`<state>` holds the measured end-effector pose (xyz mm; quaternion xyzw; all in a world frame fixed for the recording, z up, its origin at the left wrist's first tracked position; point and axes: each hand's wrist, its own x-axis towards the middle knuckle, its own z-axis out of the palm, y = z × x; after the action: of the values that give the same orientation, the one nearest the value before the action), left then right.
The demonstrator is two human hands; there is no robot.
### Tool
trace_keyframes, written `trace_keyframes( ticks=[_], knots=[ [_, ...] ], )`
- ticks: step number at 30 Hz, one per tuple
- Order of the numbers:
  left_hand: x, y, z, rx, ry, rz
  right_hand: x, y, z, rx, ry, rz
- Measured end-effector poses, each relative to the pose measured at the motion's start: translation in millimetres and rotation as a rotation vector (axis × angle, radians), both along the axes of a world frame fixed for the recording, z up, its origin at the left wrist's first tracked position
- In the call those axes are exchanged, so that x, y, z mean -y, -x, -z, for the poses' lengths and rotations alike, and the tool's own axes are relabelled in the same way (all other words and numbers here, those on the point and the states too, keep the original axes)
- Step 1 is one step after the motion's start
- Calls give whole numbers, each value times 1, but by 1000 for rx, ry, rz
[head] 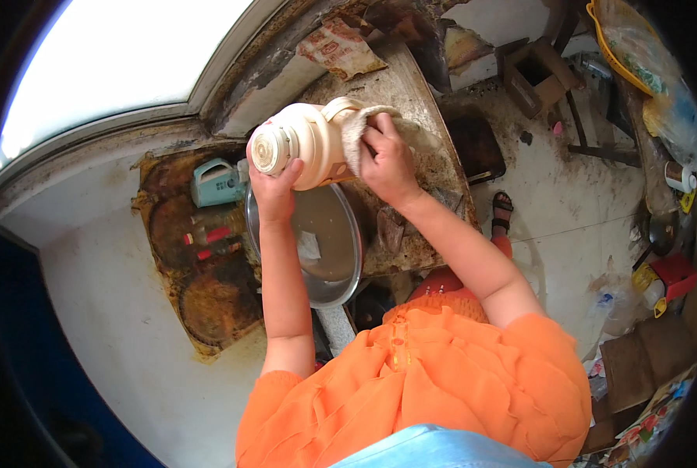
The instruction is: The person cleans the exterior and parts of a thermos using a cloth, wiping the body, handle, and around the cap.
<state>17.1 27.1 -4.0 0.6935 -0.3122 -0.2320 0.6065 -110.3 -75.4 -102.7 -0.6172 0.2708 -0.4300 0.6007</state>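
A cream plastic vacuum flask [310, 143] with a side handle lies tilted on its side, raised over a metal basin [331, 234] of cloudy water. My left hand [274, 184] grips the flask near its ringed, round end. Bunched in my right hand [388, 161] is a beige cloth [354, 137], pressed against the flask's other end. That end is partly hidden by the cloth and fingers. Something pale and flat shows in the basin's water.
The basin adjoins a stained worktop [410, 88] bearing a crumpled printed bag [342, 50]. To the left, a teal plastic container [215, 182] and red-capped bottles [217, 235] stand on a grimy board. A cardboard box [536, 76] and a red container [675, 276] lie farther right.
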Motion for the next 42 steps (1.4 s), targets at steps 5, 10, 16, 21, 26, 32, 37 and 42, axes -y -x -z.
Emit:
trace_keyframes(
  ticks=[5,10,16,21,26,32,37,42],
  knots=[
    [4,1,1,14,-8,6,0,-4,40,-90,-40,175],
    [2,2,2,15,6,-6,-5,-1,-24,30,-29,61],
    [3,-1,4,54,-18,-49,13,7,15,-270,-203,-37],
    [-2,0,4,-6,-18,-32,-7,-2,-10,106,-43,59],
    [2,1,3,58,12,-31,0,4,49,-201,-174,-7],
    [-2,0,4,4,-29,-27,-11,-2,13,109,-101,26],
    [-4,-1,6,51,23,-29,1,7,26,-302,-341,-178],
    [1,1,6,-4,-2,-33,-7,-12,9,86,-115,79]
  ],
)
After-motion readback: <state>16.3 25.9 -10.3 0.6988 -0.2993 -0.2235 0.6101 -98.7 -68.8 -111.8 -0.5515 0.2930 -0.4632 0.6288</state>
